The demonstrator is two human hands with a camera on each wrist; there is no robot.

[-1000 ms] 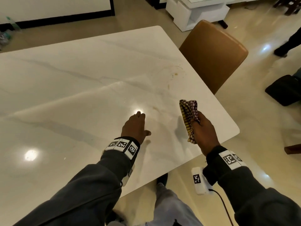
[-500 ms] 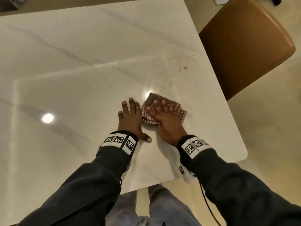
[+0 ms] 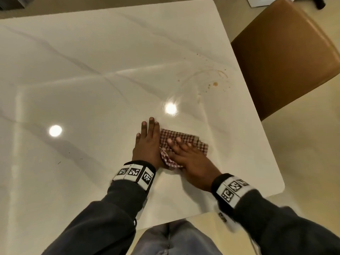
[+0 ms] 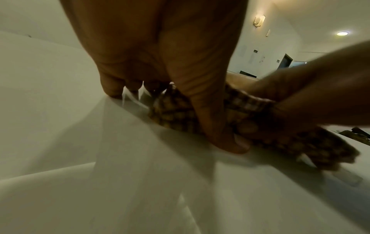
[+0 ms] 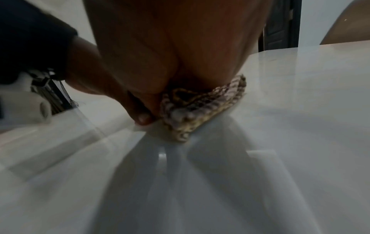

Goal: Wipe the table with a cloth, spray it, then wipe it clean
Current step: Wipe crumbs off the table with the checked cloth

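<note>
Right hand [image 3: 185,155] flat, fingers spread, pressing checked cloth [image 3: 184,139] onto desk [image 3: 92,70] near front right corner. Left hand [image 3: 148,142] flat beside it, thumb touching cloth edge. Risk: bunched cloth skips brown stains [image 3: 215,84] beyond; none reached yet.

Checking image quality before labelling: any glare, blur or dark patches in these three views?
Head view: two round lamp reflections glare off the glossy table; sleeve edges smear slightly. Left wrist view: left hand close, dim and soft, checked cloth blurred. Right wrist view: right hand shadowed, cloth streaked by motion, broad shadows fan across the table.
</note>
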